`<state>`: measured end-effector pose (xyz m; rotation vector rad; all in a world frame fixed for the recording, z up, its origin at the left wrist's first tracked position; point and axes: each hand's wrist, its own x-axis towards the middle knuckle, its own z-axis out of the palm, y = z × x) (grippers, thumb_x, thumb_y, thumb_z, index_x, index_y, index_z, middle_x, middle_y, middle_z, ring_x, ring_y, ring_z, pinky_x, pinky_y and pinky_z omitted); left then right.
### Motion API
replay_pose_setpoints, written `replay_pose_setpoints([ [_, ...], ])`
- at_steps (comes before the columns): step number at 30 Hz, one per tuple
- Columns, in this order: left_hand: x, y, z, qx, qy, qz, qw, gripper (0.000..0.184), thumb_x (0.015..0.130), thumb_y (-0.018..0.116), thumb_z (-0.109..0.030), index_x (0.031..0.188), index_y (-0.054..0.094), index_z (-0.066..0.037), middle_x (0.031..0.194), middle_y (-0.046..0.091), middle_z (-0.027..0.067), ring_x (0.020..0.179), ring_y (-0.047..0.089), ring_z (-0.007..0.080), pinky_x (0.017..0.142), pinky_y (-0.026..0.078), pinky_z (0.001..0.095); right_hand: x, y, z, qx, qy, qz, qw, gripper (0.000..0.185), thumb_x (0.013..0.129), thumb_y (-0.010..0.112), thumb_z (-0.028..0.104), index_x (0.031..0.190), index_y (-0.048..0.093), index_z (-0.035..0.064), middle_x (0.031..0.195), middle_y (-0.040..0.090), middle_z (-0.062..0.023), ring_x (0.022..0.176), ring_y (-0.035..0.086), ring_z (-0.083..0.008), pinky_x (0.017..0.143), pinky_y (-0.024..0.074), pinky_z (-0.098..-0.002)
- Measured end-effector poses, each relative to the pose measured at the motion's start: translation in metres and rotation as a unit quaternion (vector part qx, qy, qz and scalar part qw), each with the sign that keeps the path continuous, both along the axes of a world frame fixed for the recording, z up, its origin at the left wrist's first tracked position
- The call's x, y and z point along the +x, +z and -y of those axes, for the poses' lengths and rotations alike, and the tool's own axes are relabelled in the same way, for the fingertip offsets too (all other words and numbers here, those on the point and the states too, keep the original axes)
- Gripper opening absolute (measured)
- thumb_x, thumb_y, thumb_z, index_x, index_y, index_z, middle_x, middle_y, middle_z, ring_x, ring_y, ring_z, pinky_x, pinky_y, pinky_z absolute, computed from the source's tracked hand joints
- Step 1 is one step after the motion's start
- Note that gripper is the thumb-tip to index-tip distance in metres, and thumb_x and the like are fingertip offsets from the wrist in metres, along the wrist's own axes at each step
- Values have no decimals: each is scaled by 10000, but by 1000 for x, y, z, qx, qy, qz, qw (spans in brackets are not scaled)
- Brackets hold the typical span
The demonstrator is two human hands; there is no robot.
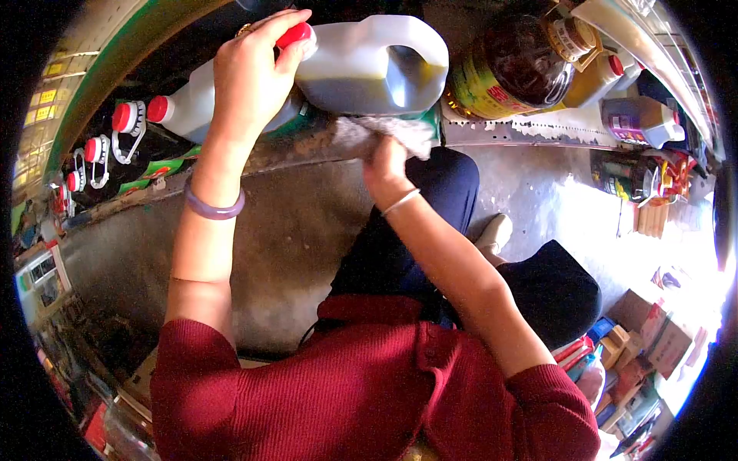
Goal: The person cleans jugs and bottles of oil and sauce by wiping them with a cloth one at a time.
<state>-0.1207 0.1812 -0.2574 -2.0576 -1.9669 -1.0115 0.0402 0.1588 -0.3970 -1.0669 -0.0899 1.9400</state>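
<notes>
My left hand [250, 81] is closed on the red cap end of a translucent plastic jug [338, 58], which lies tilted on its side with dark liquid in it. Its moulded handle is toward the right. Just below the jug, my right hand [388, 163] grips a crumpled grey-white cloth [357, 137], pressed at the shelf's front edge [284, 154]. Behind my left wrist, a second whitish jug [192, 100] with a red cap is partly hidden.
Dark bottles with red caps and white carry rings [127, 123] stand at the left. To the right are a large oil bottle [507, 69] and a smaller labelled jug [642, 121]. My knees are close to the shelf; cardboard boxes [665, 338] sit at the lower right.
</notes>
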Motion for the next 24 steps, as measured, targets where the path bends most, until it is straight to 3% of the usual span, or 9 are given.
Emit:
replay_pose_setpoints([
  [2, 1, 1, 2, -3, -2, 7, 1000, 288, 762, 679, -140, 1049, 663, -116, 1038, 650, 126, 934, 635, 283, 807, 507, 336, -39, -41, 6, -50, 17, -129, 990, 305, 892, 488, 227, 1157, 529, 80, 1122, 596, -81, 989, 591, -236, 860, 491, -387],
  [4, 4, 1, 4, 0, -8, 5, 1000, 288, 763, 683, -144, 1049, 664, -122, 1030, 653, 126, 931, 638, 282, 803, 507, 332, -66, -36, 7, -59, 80, -164, 981, 285, 904, 477, 225, 1138, 547, 79, 1076, 618, -79, 954, 608, -251, 845, 502, -400],
  [5, 3, 1, 3, -1, -11, 4, 1000, 288, 763, 683, -144, 1049, 664, -122, 1030, 653, 126, 931, 638, 282, 803, 507, 332, -71, -40, 5, -75, 84, -169, 979, 289, 918, 443, 234, 1120, 558, 63, 1116, 604, -84, 1043, 572, -233, 942, 450, -422],
  [10, -2, 1, 2, -8, -22, 22, 999, 298, 763, 686, -143, 1060, 662, -126, 1038, 651, 127, 945, 637, 280, 806, 507, 324, -24, -53, -15, -75, -18, -190, 979, 276, 926, 415, 212, 1107, 559, 61, 1106, 611, -100, 1008, 590, -251, 936, 463, -418],
  [13, 2, 4, 4, -37, -10, 53, 998, 303, 786, 679, -141, 1087, 652, -119, 1066, 650, 121, 958, 642, 246, 821, 501, 311, 31, -63, -33, -19, -9, -123, 992, 270, 896, 439, 205, 1077, 562, 47, 1090, 610, -116, 990, 595, -270, 909, 482, -435],
  [16, 4, 6, 7, -50, -1, 58, 997, 301, 813, 668, -141, 1111, 643, -110, 1081, 652, 118, 965, 649, 214, 834, 494, 293, 75, -54, -62, 22, -76, 56, 995, 306, 919, 401, 242, 1080, 544, 26, 1104, 587, -143, 1031, 569, -285, 919, 473, -433],
  [17, 4, 5, 8, -34, -7, 46, 998, 300, 813, 668, -146, 1111, 644, -113, 1074, 655, 118, 961, 650, 215, 830, 496, 292, 98, -90, -82, 79, -34, 84, 993, 337, 919, 412, 251, 1126, 528, 12, 1105, 581, -147, 1025, 568, -287, 917, 475, -419],
  [20, 1, 2, 4, -43, 2, 31, 999, 296, 816, 664, -152, 1108, 643, -109, 1071, 654, 118, 959, 651, 219, 827, 496, 292, 85, -11, -101, 263, 79, 225, 935, 380, 906, 411, 189, 1213, 488, -22, 1124, 572, -142, 1044, 556, -266, 896, 470, -372],
  [24, -4, -3, 2, -14, -9, 11, 1000, 287, 815, 654, -138, 1101, 644, -108, 1072, 652, 120, 950, 651, 228, 828, 495, 302, 84, 40, -118, 262, 63, 224, 937, 372, 878, 426, 124, 1213, 514, -9, 1121, 588, -145, 1010, 578, -263, 890, 468, -349],
])
